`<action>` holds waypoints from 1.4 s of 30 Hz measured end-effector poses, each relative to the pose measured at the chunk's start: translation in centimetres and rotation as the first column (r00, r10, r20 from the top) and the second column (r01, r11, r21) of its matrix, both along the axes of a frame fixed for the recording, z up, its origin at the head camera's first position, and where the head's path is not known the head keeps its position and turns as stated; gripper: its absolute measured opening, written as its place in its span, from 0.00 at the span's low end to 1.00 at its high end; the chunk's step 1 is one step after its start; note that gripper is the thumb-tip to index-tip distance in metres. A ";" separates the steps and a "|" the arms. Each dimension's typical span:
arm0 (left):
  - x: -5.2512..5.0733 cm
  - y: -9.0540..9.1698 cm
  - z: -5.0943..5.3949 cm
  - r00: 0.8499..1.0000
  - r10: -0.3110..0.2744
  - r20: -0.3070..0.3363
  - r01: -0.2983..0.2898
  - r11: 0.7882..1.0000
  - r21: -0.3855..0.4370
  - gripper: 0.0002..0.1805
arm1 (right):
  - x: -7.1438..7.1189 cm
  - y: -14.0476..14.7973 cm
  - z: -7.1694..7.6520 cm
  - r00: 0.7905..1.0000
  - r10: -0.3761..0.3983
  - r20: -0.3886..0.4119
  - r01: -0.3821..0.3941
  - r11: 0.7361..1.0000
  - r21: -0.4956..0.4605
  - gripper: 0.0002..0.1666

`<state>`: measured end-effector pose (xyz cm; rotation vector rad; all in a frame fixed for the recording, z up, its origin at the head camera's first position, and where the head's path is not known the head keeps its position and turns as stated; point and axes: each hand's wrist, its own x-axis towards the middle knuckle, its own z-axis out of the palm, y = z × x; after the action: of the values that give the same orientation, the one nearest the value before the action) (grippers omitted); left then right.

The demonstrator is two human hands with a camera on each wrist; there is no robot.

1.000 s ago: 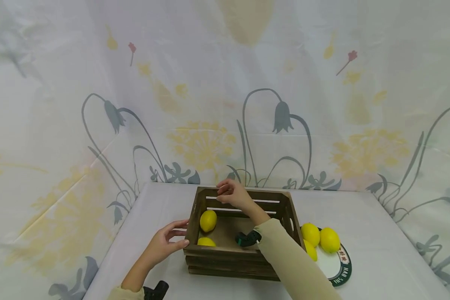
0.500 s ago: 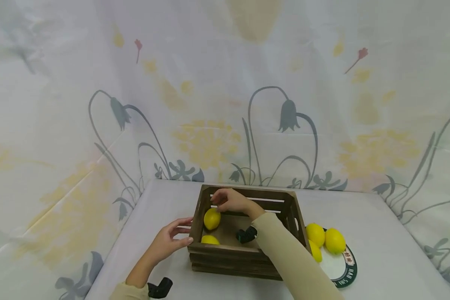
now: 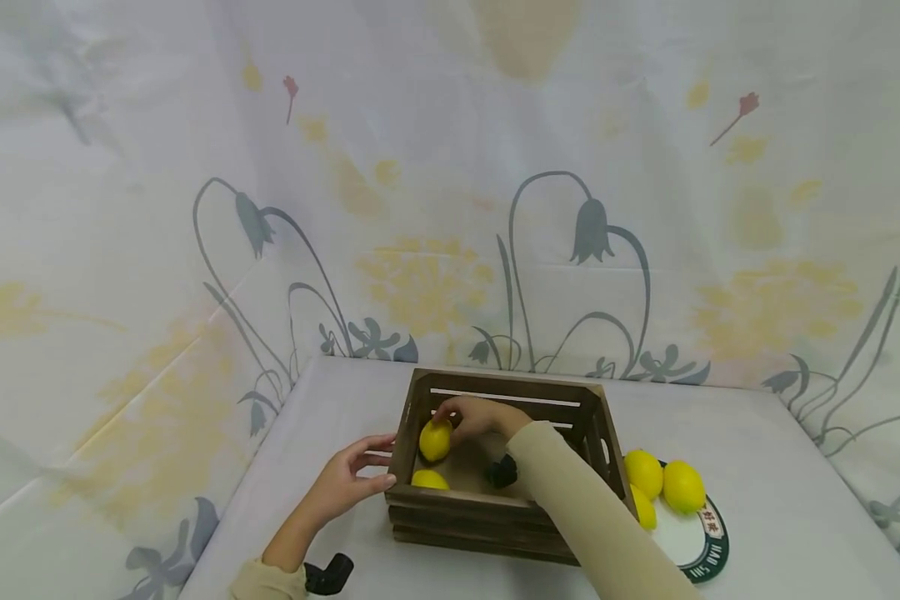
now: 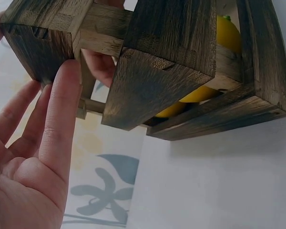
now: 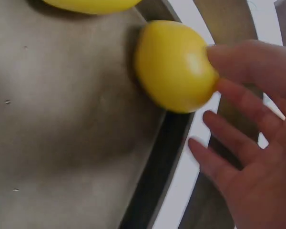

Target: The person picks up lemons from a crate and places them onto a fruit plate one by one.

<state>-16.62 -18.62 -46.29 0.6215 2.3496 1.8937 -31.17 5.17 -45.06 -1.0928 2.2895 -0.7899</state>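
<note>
A brown slatted wooden crate (image 3: 465,518) stands on the white tabletop. My left hand (image 3: 347,483) touches its left end; in the left wrist view the long fingers of that hand (image 4: 50,138) lie nearly straight against the wood. Inside the crate, my right hand (image 3: 487,418) reaches to a yellow lemon (image 3: 436,442) at the left end. The right wrist view has its thumb and forefinger at one side of this lemon (image 5: 174,67), with the other fingers spread apart from it. Another lemon (image 3: 430,480) lies nearer the crate's front, partly hidden by the front slat.
Right of the crate, a round plate (image 3: 678,537) with a dark green lettered rim holds three lemons (image 3: 683,487), one partly hidden by the crate. A flower-printed cloth (image 3: 450,208) hangs behind and beside the table.
My right hand has come down from above the crate's back rim to the lemon at the left end. The left hand stays at the crate's side. The whole head view has shifted slightly.
</note>
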 end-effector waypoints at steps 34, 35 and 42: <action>-0.3 -0.1 -0.3 0.999 0.022 0.028 -0.021 0.999 -0.027 0.30 | 0.0 2.2 -0.4 0.976 -0.090 0.196 0.085 0.996 0.033 0.23; -0.3 -0.1 -0.3 0.999 0.023 0.029 -0.022 0.999 -0.032 0.30 | 0.1 2.2 -0.2 0.975 -0.096 0.198 0.094 0.995 0.019 0.23; -0.2 -0.1 0.0 0.999 0.032 0.042 -0.030 0.999 -0.044 0.30 | 0.5 1.7 1.2 0.978 -0.110 0.175 0.130 0.985 -0.110 0.23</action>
<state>-16.81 -18.70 -46.25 0.5386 2.3801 1.8442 -30.63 6.85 -43.87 -0.9061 2.2043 -1.0397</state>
